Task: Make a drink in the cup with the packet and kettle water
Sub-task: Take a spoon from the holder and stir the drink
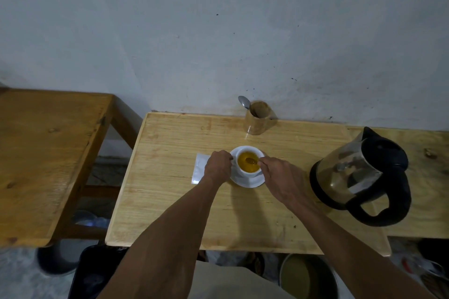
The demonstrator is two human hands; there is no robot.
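A white cup (245,172) stands on a white saucer (252,182) in the middle of the light wooden table. It holds a yellow-orange drink (244,165). My left hand (218,165) is closed on the cup's left side. My right hand (279,175) pinches a spoon (251,160) whose bowl is dipped in the drink. A silvery packet (198,169) lies flat on the table, partly hidden under my left hand. The glass kettle (359,175) with a black handle stands at the right.
A wooden holder (258,118) with another spoon (243,102) in it stands at the table's back edge against the wall. A darker wooden table (43,153) sits to the left across a gap. A metal pot (308,277) and dark objects are on the floor below.
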